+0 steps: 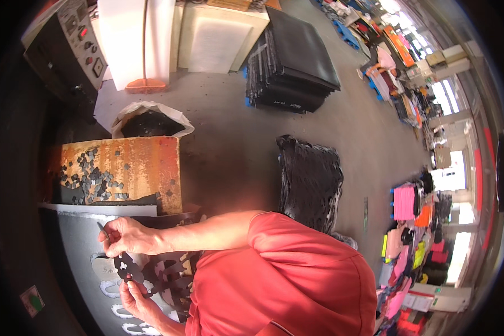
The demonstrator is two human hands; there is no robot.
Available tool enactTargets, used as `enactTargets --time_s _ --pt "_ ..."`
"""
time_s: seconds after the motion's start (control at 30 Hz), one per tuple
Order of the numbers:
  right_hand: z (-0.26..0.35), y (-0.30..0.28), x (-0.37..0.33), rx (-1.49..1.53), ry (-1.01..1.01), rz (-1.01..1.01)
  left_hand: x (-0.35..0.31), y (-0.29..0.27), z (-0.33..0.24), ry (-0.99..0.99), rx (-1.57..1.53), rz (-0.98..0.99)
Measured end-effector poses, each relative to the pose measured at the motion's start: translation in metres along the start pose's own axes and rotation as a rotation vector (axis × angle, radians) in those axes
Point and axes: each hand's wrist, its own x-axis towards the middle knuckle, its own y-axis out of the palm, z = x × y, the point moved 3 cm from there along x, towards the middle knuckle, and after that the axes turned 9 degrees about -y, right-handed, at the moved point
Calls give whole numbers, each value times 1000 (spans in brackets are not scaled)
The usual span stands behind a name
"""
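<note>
My right hand (127, 236), the upper one, is closed around a slim dark stick-like tool (102, 229), its kind unclear. Just below, my left hand (139, 302) pinches a flat black cut-out piece (130, 267) with small holes in it. The right fingertips are close to that piece's upper edge; whether they touch it is unclear. Beneath both hands lies a dark grey work surface (75, 252) with pale curved shapes (120, 311) on it. More black cut-out sheet (171, 271) lies between the hands and my red shirt.
Small dark scraps (92, 176) are scattered on a worn yellowish board (151, 162) beyond the surface. Behind it stands an open white sack (179, 120). Stacks of black sheets (302, 50) and black material (311, 179) stand on the floor. A control cabinet (67, 56) is at upper left.
</note>
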Motion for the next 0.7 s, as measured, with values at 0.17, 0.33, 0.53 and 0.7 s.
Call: enactTargets --time_s 0.17,0.33,0.53,0.7 --pt "13 -19 -6 -539 -208 139 16 -41 14 24 -47 -298" --pt "-16 -8 -21 -1090 -352 474 2 -93 1 251 371 -667" --pt "-52 0 -29 -1489 -849 524 -5 -100 23 7 242 -870" --pt "-40 10 -23 -1317 -756 651 -14 -104 47 125 374 -1035"
